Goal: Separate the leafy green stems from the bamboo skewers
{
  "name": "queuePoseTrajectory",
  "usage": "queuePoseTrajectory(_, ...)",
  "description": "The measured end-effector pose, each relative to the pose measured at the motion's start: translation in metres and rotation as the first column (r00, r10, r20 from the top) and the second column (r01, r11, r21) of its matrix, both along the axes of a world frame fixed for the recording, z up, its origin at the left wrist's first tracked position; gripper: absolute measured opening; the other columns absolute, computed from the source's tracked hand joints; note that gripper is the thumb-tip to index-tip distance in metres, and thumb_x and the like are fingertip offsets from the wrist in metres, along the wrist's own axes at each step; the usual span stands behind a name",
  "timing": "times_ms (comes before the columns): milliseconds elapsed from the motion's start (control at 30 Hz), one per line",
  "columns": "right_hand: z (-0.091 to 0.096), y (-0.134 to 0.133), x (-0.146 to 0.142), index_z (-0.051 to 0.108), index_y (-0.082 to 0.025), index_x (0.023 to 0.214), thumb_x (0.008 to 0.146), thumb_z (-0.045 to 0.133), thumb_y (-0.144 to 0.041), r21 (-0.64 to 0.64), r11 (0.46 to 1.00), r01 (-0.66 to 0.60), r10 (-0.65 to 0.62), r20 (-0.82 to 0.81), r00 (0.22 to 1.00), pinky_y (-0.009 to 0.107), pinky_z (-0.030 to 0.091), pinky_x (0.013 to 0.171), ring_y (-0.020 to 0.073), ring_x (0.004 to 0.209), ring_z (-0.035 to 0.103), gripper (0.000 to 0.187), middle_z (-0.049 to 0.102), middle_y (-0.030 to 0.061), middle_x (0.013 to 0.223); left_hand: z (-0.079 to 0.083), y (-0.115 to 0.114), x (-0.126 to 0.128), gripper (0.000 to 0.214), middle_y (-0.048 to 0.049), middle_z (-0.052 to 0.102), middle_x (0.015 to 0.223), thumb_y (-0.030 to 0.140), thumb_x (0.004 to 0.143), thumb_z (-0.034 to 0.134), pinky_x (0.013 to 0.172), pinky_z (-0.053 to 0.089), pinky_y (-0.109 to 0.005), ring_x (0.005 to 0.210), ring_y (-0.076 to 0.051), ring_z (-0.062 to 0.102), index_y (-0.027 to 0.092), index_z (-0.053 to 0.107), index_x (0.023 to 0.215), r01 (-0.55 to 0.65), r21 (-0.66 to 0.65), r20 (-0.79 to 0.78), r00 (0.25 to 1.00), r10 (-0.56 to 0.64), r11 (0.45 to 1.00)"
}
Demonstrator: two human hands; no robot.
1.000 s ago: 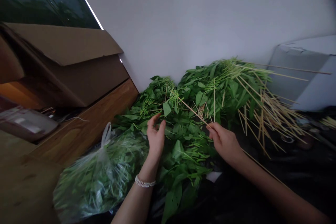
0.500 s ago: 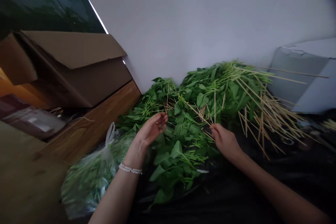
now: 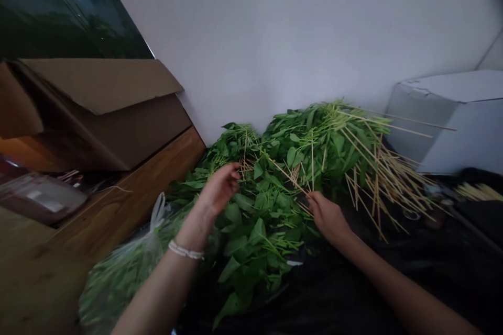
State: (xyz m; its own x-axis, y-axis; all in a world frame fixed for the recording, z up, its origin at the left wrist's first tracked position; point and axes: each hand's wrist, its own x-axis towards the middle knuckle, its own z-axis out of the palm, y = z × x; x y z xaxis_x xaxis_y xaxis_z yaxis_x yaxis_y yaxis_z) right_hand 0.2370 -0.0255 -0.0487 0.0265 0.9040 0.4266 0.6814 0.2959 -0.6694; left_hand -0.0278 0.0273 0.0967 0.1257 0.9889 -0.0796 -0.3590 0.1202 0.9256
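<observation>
My right hand (image 3: 329,217) pinches the lower end of a thin bamboo skewer (image 3: 286,174). The skewer slants up and left, and some green stems sit at its far tip. My left hand (image 3: 220,188), wearing a white beaded bracelet (image 3: 185,251) at the wrist, hovers over the leaves to the left with loosely bent fingers and nothing visible in them. Beneath and between both hands lie loose leafy greens (image 3: 255,241) with cut stems. Behind, a big heap of greens on skewers (image 3: 314,136) leans near the wall, the bare skewer ends (image 3: 393,178) fanning out rightward.
A tied clear plastic bag of greens (image 3: 121,282) lies at left. Beyond it stand an open cardboard box (image 3: 133,125) and a wooden board (image 3: 165,162). A white box (image 3: 463,120) is at the right, and black sheeting (image 3: 322,298) covers the front surface.
My left hand's fingers have bent inward from a more spread pose. My right hand keeps its pinch on the skewer. The whole view has shifted slightly as the head turned.
</observation>
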Motion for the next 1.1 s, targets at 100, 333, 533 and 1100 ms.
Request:
queuePoseTrajectory(100, 0.005, -0.004, -0.002, 0.052, -0.02, 0.102, 0.095, 0.033, -0.032, 0.054, 0.999, -0.008, 0.01, -0.042, 0.999, 0.026, 0.045, 0.068, 0.0164, 0.073, 0.064, 0.024, 0.066, 0.0037, 0.082, -0.027, -0.026, 0.058, 0.02, -0.0024, 0.068, 0.072, 0.031, 0.077, 0.069, 0.056, 0.043, -0.017, 0.064, -0.009, 0.059, 0.013, 0.074, 0.086, 0.198, 0.042, -0.389, 0.906, -0.167, 0.979)
queuePoseTrajectory(333, 0.009, -0.008, -0.006, 0.052, -0.019, 0.099, 0.096, 0.032, -0.028, 0.201, 0.978, 0.049, -0.046, -0.019, 0.999, 0.025, 0.047, 0.062, 0.0172, 0.072, 0.067, 0.022, 0.068, 0.0049, 0.081, -0.07, -0.038, 0.141, 0.023, -0.008, 0.073, 0.095, 0.028, 0.076, 0.065, 0.085, 0.048, -0.031, 0.089, -0.02, 0.064, 0.014, 0.075, 0.092, 0.144, 0.273, -0.484, 0.875, 0.006, 0.951)
queuePoseTrajectory(533, 0.004, -0.009, -0.009, 0.05, -0.016, 0.115, 0.097, 0.032, -0.025, 0.279, 0.96, 0.015, -0.042, 0.089, 0.995, 0.027, 0.051, 0.072, 0.0173, 0.087, 0.067, 0.027, 0.068, 0.0091, 0.103, -0.064, -0.02, 0.138, 0.027, -0.0052, 0.071, 0.076, 0.038, 0.077, 0.063, 0.073, 0.049, -0.028, 0.074, -0.017, 0.062, 0.013, 0.073, 0.078, 0.111, 0.248, -0.416, 0.909, 0.002, 0.962)
queuePoseTrajectory(1100, -0.005, -0.012, -0.007, 0.042, -0.016, 0.135, 0.085, 0.04, -0.007, 0.361, 0.919, -0.16, -0.016, 0.438, 0.899, 0.031, 0.05, 0.073, 0.0177, 0.078, 0.064, 0.051, 0.068, 0.0078, 0.094, -0.05, 0.173, 0.051, 0.021, -0.0032, 0.064, 0.057, 0.03, 0.074, 0.067, 0.055, 0.039, -0.024, 0.054, -0.012, 0.053, 0.011, 0.069, 0.065, 0.078, 0.251, -0.833, 0.526, 0.174, 0.965)
